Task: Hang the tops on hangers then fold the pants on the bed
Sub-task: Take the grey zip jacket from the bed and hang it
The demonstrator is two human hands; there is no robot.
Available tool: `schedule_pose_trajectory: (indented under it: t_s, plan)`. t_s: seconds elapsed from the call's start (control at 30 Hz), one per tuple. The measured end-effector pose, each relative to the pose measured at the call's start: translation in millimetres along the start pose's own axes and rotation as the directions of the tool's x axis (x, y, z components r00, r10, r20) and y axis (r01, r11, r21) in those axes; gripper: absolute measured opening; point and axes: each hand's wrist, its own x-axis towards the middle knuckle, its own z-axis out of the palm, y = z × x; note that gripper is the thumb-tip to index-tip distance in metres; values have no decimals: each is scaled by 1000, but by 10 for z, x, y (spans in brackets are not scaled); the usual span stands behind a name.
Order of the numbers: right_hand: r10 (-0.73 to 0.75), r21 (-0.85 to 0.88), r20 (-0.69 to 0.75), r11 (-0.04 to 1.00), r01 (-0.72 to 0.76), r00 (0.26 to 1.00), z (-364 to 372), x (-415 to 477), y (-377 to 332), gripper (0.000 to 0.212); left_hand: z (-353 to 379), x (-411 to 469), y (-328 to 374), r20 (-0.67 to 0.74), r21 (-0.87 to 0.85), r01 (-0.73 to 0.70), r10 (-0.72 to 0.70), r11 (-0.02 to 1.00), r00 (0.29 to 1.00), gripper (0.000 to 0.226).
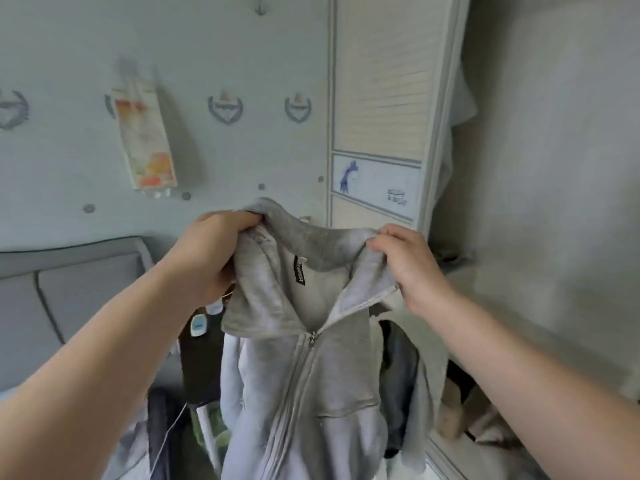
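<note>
Jacket (304, 393) collar between left grip (211, 252) and right grip (407, 266), body below.

I see the zip top (311, 375) hanging mid-view, my left hand (207, 247) gripping its collar on the left, my right hand (408, 265) on the right; wardrobe (381, 98) behind, to the right; headboard (69, 289) far left, below a wall hanging (145, 140).
</note>
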Motion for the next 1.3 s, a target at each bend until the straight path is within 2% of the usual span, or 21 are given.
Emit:
schedule_pose_trajectory:
  t_s: [0.07, 0.17, 0.27, 0.37, 0.5, 0.57, 0.67, 0.77, 0.9, 0.97, 1.0, 1.03, 1.13, 1.2, 1.3]
  plan:
    - [-34, -24, -100, 999, 32, 994, -566, 89, 12, 12, 648, 88, -40, 84, 20, -10, 9, 1000, 996, 9]
    - [-59, -38, -235, 998, 52, 970, -1440, 221, -4, 8, 1621, 205, -106, 211, -53, 3, 9, 999, 977, 25]
    - [-112, -15, -360, 993, 114, 926, -2302, 427, -169, 11, 2556, 289, -72, 288, -71, -35, 54, 997, 956, 11]
    - [-193, -51, -434, 981, 190, 880, -3009, 637, -420, 12, 3352, 423, 58, 319, -91, -86, 111, 992, 941, 17]
    - [-232, -156, -426, 971, 182, 874, -3715, 942, -673, 34, 4103, 617, 204, 278, -96, -125, 147, 988, 949, 18]
    - [-225, -196, -415, 968, 155, 881, -3986, 1090, -782, 37, 4397, 717, 274, 274, -102, -151, 174, 983, 946, 16]
    - [-226, -255, -409, 959, 127, 884, -4296, 1291, -928, 25, 4813, 845, 420, 280, -90, -215, 232, 972, 931, 18]
    - [-302, -417, -422, 902, 112, 855, -4521, 1479, -1106, 8, 5230, 938, 601, 273, -90, -296, 310, 951, 911, 15]
    - [-395, -552, -439, 827, 105, 807, -4745, 1733, -1410, 8, 5713, 1142, 884, 281, -103, -380, 394, 919, 875, 17]
    - [-402, -579, -432, 810, 94, 807, -4813, 1869, -1550, 3, 5925, 1304, 1025, 294, -112, -409, 423, 906, 857, 15]
    - [-408, -584, -421, 805, 102, 810, -4824, 1957, -1613, 11, 6029, 1398, 1088, 301, -120, -417, 433, 901, 850, 16]
    - [-438, -631, -402, 769, 103, 804, -4825, 2049, -1679, 20, 6136, 1495, 1144, 309, -126, -423, 441, 897, 843, 17]
    - [-625, -853, -309, 516, 82, 717, -4792, 2387, -1931, 35, 6465, 1799, 1253, 342, -128, -430, 447, 894, 826, 18]
    - [-664, -891, -277, 448, 73, 695, -4759, 2639, -2111, 34, 6680, 1988, 1272, 359, -147, -393, 419, 908, 834, 21]
    - [-679, -946, -288, 310, -92, 675, -4799, 3089, -2291, 32, 7002, 2244, 1254, 413, -180, -332, 377, 926, 829, 27]
